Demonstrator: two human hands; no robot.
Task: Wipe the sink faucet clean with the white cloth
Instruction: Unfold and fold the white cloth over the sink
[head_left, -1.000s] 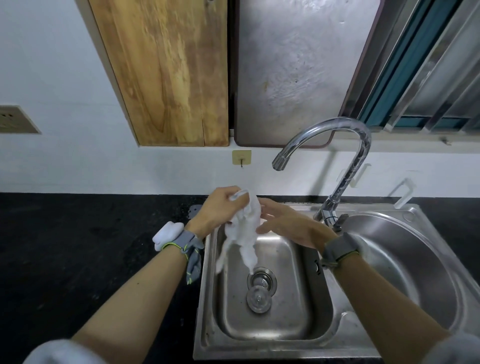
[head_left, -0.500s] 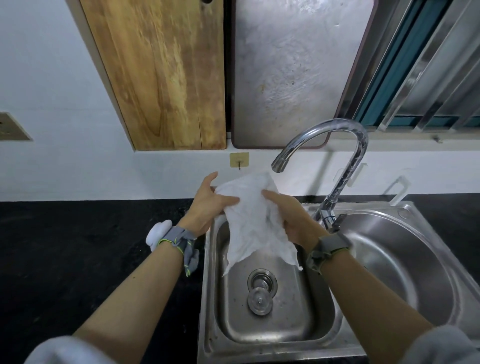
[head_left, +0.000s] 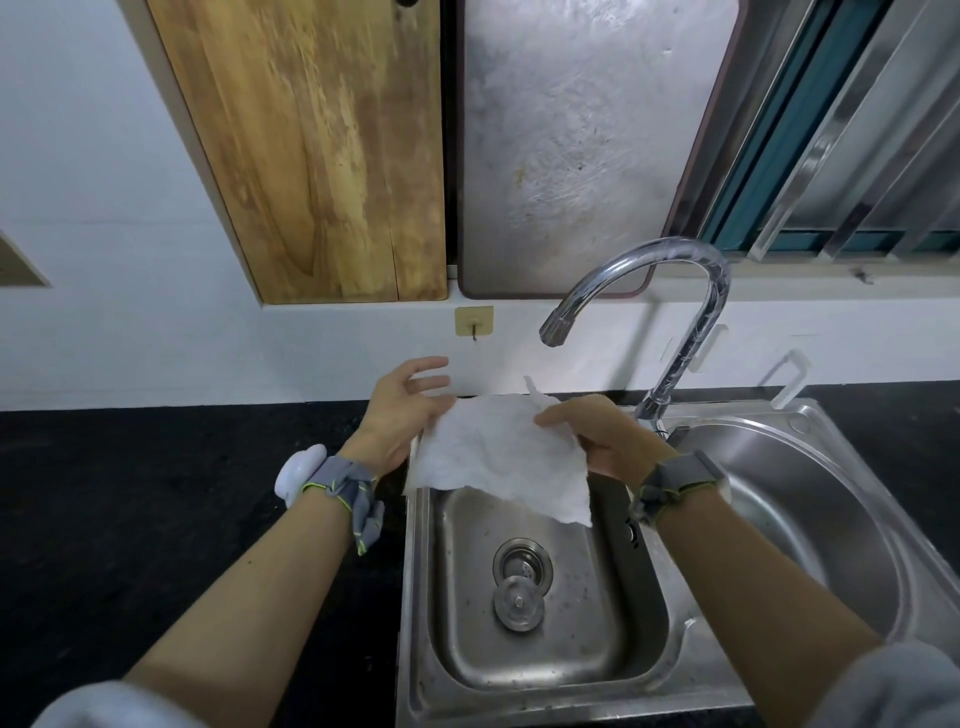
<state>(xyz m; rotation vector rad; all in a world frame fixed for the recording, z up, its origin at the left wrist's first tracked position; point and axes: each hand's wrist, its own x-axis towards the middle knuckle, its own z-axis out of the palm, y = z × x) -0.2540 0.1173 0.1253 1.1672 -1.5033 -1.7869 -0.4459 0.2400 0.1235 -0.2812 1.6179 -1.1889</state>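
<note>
The white cloth (head_left: 501, 454) is spread out nearly flat above the back edge of the small sink basin (head_left: 545, 639). My right hand (head_left: 597, 436) pinches its right edge. My left hand (head_left: 405, 410) touches the left edge with the fingers spread, and the thumb side lies under the cloth. The chrome gooseneck faucet (head_left: 670, 270) rises behind my right hand, its spout (head_left: 556, 325) hanging above and behind the cloth, apart from it.
A round second basin (head_left: 810, 519) lies to the right. The drain (head_left: 521, 564) with a loose stopper (head_left: 518, 605) sits in the small basin. Black countertop (head_left: 156, 493) extends left. A wooden board (head_left: 322, 156) and a metal board (head_left: 571, 145) hang on the wall, with a hook (head_left: 474, 325) below.
The cloth went from bunched and hanging in my left hand to spread wide between both hands. It now lies flatter and lower, and my left fingers have opened.
</note>
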